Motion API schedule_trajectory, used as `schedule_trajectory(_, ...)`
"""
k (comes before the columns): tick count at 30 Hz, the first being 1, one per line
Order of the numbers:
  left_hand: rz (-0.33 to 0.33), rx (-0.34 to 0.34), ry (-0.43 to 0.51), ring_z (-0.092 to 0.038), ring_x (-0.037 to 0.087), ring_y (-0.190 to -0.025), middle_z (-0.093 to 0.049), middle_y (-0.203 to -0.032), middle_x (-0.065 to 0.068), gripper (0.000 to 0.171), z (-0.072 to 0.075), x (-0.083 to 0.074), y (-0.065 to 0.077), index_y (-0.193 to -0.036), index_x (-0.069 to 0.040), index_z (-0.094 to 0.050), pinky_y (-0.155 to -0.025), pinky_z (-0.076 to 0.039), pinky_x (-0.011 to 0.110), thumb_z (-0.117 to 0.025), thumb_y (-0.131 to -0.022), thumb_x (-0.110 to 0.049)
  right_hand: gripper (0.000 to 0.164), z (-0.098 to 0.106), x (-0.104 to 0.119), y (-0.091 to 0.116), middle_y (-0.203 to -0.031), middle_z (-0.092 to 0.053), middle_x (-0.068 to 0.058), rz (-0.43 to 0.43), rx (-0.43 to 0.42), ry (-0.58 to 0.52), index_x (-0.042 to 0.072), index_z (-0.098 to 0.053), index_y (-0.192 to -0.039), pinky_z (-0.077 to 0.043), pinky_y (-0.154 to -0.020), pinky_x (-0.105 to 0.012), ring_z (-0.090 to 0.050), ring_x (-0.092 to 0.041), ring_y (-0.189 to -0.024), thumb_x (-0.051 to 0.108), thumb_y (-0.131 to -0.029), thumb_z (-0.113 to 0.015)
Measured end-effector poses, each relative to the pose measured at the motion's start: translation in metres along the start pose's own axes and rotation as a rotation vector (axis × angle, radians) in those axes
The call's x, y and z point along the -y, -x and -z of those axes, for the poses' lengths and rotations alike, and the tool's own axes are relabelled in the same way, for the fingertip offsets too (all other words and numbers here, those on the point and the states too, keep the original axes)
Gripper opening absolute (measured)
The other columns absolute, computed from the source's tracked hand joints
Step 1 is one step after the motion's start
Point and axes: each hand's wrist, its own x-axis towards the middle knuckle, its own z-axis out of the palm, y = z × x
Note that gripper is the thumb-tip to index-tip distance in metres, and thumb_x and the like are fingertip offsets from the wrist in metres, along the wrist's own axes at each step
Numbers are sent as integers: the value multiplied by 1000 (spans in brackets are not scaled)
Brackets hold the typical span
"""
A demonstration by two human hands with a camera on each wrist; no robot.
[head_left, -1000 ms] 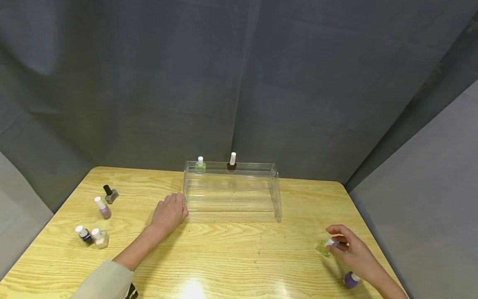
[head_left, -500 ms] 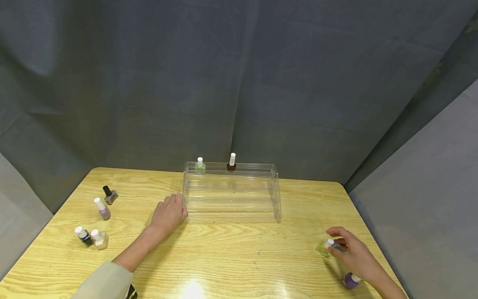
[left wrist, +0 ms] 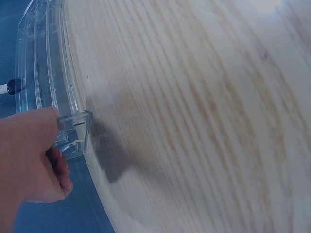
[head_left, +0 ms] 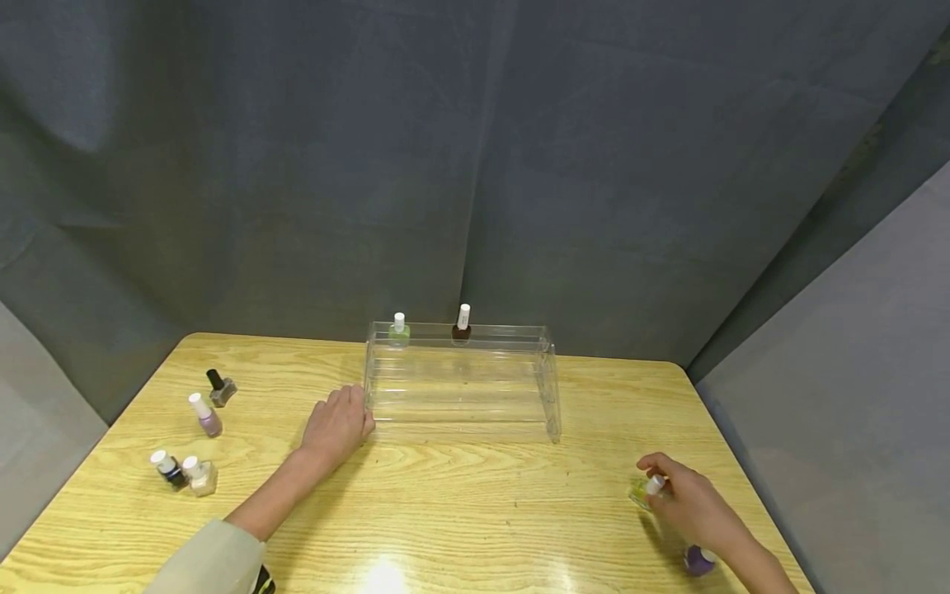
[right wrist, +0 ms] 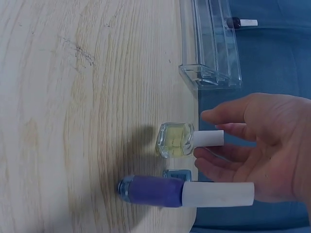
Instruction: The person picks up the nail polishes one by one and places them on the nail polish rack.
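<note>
My left hand [head_left: 336, 422] grips the left side panel of a clear acrylic stepped rack [head_left: 460, 429], as the left wrist view also shows. On the rack's top tier stand a green nail polish bottle [head_left: 399, 332] and a dark brown nail polish bottle [head_left: 462, 330], both white-capped. At the right, my right hand [head_left: 690, 507] has its fingers spread around the white cap of a yellow nail polish bottle [right wrist: 176, 140], with a gap above the cap in the right wrist view. A purple nail polish bottle [right wrist: 158, 191] stands nearer, and a blue-grey bottle [right wrist: 178, 174] shows partly behind it.
At the table's left stand a grey nail polish bottle [head_left: 222, 392] with a black cap, a lilac one [head_left: 210, 423], a dark blue one [head_left: 174, 474] and a cream one [head_left: 204, 480]. A dark curtain [head_left: 475, 165] hangs behind the wooden table [head_left: 445, 520].
My right hand has shifted slightly left, further around the yellow bottle's cap. The blue-grey bottle glimpsed under it earlier is now hidden in the head view. My left hand stays on the rack.
</note>
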Motion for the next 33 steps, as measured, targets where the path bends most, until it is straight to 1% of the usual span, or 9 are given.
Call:
schedule_trajectory(5,-7,-11,0,-30,16,-57,-26,-65,-2,24,-1,0,0,-74,-10,-35,-48,-29,29,-56,-84,-12,39,-4,0,-5,-103,-58,-10,27,-11,30,4,-53,-117,-47,-68,-34,-57,-21,-88,-2,-80,-63)
schedule_trajectory(8,-17,-13,-4,-30,16,-57,-26,-65,-2,24,-1,1,0,-74,-10,-34,-48,-29,29,-56,-84,-13,37,-10,1,-8,-99,-58,-9,36,-16,13,3,-53,-115,-47,-67,-33,-56,-19,-86,-6,-80,-60)
schedule_trajectory(12,-22,-16,-5,-29,15,-56,-26,-65,-2,24,-1,0,0,-74,-10,-34,-48,-28,28,-56,-84,-13,34,-17,6,-9,-99,-58,-9,44,-32,-11,3,-55,-113,-48,-69,-35,-58,-24,-91,-7,-81,-57)
schedule_trajectory(17,-20,-25,3,-29,15,-56,-25,-65,-2,24,0,-1,0,-74,-10,-35,-47,-29,29,-57,-84,-12,28,-28,10,-8,-106,-57,-12,64,-104,0,4,-58,-110,-50,-73,-36,-58,-29,-96,-3,-83,-59)
schedule_trajectory(20,-17,-25,6,-29,15,-56,-26,-65,-2,24,1,-1,0,-74,-10,-36,-48,-29,29,-57,-83,-12,24,-36,9,-7,-105,-57,-12,82,-152,16,4,-59,-108,-50,-72,-34,-60,-27,-91,-2,-85,-59)
schedule_trajectory(23,-15,-21,5,-30,16,-56,-27,-65,-2,24,1,-1,0,-74,-10,-36,-48,-29,29,-57,-83,-12,22,-45,8,-8,-101,-56,-10,76,-195,8,5,-59,-105,-49,-63,-30,-58,-19,-74,-3,-85,-55)
schedule_trajectory(27,-13,-17,7,-30,16,-57,-27,-65,-2,24,2,-1,0,-74,-10,-35,-48,-29,28,-57,-84,-11,23,-56,6,-7,-102,-55,-9,73,-255,-14,7,-60,-105,-45,-62,-28,-51,-15,-71,-2,-84,-55)
schedule_trajectory(30,-14,-13,13,-30,15,-57,-28,-65,-2,23,2,-1,0,-74,-10,-35,-48,-29,28,-56,-84,-11,25,-63,4,-5,-103,-55,-8,70,-293,-56,7,-58,-107,-48,-68,-30,-55,-17,-85,-1,-83,-60)
schedule_trajectory(33,-13,-12,14,-30,15,-57,-27,-65,-2,23,2,-1,1,-74,-10,-35,-48,-29,28,-55,-84,-11,28,-68,2,-4,-103,-55,-10,50,-306,-145,5,-54,-108,-49,-72,-32,-57,-25,-93,-2,-82,-62)
